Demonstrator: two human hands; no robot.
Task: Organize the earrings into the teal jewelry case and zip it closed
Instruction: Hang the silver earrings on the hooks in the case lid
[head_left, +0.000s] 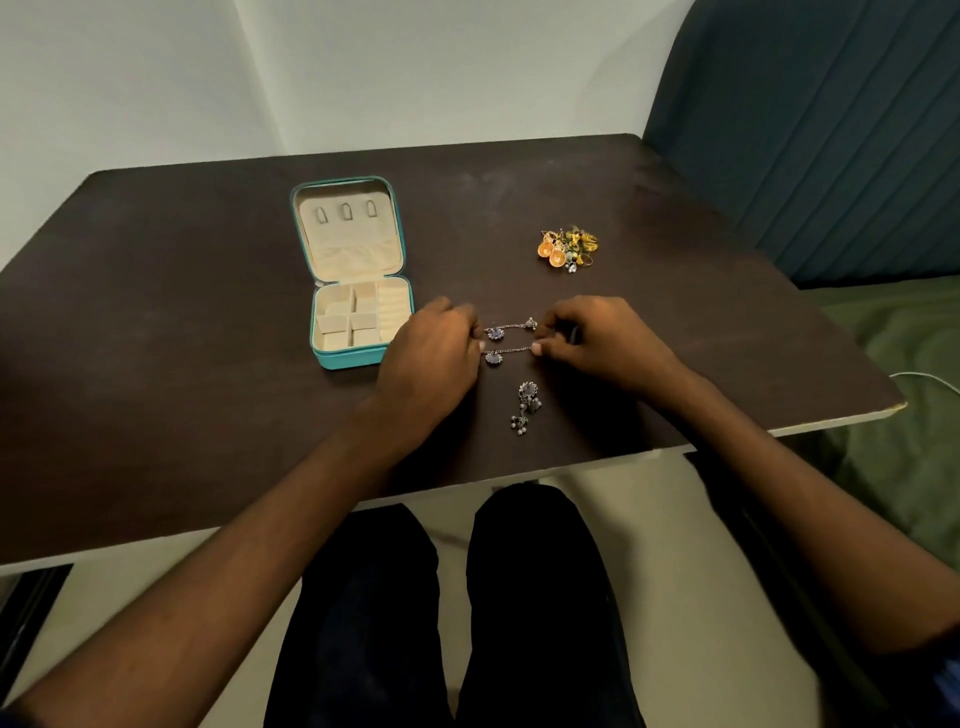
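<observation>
Pinching two long silver purple-stone earrings (506, 340) at opposite ends, left hand (431, 353) and right hand (602, 340) both keep a grasping grip. Open teal jewelry case (358, 361) sits just left on the dark counter (156, 312).

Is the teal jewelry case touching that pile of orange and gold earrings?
Apart. The head view shows the open teal case on the left and the earring pile well to its right, with bare dark table between them.

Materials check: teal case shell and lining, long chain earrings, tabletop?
Teal zip jewelry case: shell looks like faux leather, smooth and matte; cream lining looks velvety, no glare. Two long purple-stone chain earrings: likely oxidised silver-tone metal, dull grey glints. Dark brown tabletop: probably matte laminate with a pale edge.
</observation>
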